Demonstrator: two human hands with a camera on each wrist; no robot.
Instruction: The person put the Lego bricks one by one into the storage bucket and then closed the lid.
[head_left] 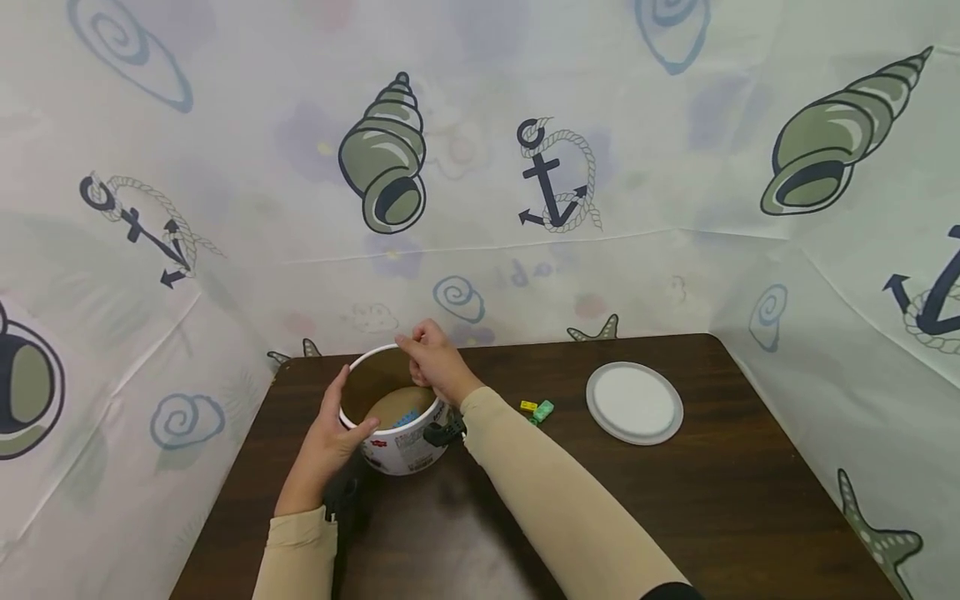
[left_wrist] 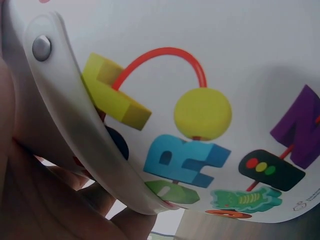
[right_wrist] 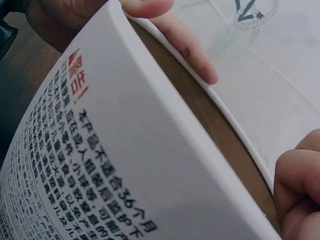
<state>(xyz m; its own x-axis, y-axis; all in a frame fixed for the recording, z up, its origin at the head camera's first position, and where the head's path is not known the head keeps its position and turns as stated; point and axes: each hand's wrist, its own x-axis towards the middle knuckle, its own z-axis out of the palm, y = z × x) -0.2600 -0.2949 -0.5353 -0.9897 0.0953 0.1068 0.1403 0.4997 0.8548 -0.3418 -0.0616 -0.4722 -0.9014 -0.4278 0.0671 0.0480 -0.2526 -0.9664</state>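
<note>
A white round tub [head_left: 405,454] with a brown inside stands tilted on the table, its mouth towards me. Blue pieces [head_left: 406,418] lie at its bottom. My left hand [head_left: 330,446] grips the tub's left side, thumb over the near rim; in the left wrist view its fingers pass by the pale plastic handle [left_wrist: 82,125]. At the far right rim, my right hand [head_left: 438,362] has curled fingers and grips the edge. The right wrist view shows printed text on the tub wall [right_wrist: 125,135] and the right hand's curled fingers [right_wrist: 300,175] at the rim.
A round white lid [head_left: 634,402] lies at the right on the dark wooden table [head_left: 720,500]. Between it and the tub are small yellow [head_left: 528,406] and green blocks [head_left: 543,410]. Patterned cloth [head_left: 480,167] hangs behind the table and at both sides.
</note>
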